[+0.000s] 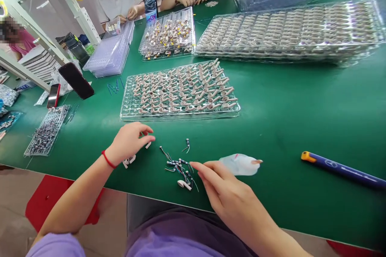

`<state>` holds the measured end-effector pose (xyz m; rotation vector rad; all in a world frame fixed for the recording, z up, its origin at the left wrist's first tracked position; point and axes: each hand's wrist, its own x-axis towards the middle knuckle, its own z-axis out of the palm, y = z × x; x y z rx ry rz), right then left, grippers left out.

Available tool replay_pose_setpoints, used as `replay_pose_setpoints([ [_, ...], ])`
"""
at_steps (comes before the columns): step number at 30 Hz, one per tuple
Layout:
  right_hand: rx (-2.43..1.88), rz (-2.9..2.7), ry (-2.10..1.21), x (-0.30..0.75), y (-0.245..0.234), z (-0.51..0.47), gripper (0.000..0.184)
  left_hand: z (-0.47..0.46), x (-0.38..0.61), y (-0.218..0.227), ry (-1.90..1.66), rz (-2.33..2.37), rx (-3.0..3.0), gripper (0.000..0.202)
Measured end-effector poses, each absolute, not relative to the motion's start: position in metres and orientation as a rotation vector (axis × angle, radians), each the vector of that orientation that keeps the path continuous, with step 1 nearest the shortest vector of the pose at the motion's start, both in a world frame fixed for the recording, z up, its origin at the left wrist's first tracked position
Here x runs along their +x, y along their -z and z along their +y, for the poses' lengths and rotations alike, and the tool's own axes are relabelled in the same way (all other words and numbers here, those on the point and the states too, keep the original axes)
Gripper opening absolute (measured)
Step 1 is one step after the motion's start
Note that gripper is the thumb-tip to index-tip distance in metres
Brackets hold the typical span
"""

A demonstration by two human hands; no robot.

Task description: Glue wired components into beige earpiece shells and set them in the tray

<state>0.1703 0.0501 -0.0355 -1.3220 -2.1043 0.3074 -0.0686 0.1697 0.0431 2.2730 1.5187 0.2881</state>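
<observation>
My left hand [130, 140] rests on the green table [301, 128], fingers curled in a pinch around a small white earbud-shaped shell. More white shells [129, 161] lie just under its wrist. My right hand [223, 186] reaches left with fingers stretched toward a small pile of wired components [177, 165] and one white shell [184, 184]; it holds nothing. A clear tray [179, 90] filled with several beige earbud shells lies just beyond both hands.
A clear plastic bag [239, 164] and a blue-yellow tool [342, 169] lie to the right. Stacked filled trays [289, 32] sit at the back right, another tray [167, 34] and a water bottle [150, 6] behind. Phones [76, 80] and a parts tray [46, 130] lie left. Other people work opposite.
</observation>
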Motion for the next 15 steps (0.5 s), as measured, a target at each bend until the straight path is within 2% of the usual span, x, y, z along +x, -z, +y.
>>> replay_pose_setpoints([
  [4,-1.362,-2.201,-0.320,0.163,0.036,0.061,0.047,0.151,-0.070,-0.035,-0.157,1.469,2.225,0.015],
  [7,-1.373,-2.224,-0.327,0.155,0.036,0.070,0.049,0.149,-0.070,-0.030,-0.188,1.488,2.214,0.018],
  [11,-1.361,-2.233,-0.369,0.150,0.035,0.078,0.037,0.148,-0.069,-0.031,-0.206,1.509,2.196,0.020],
  [15,-1.313,-2.171,-0.438,0.151,0.031,0.078,0.025,0.140,-0.067,-0.038,-0.337,1.505,2.093,0.008],
])
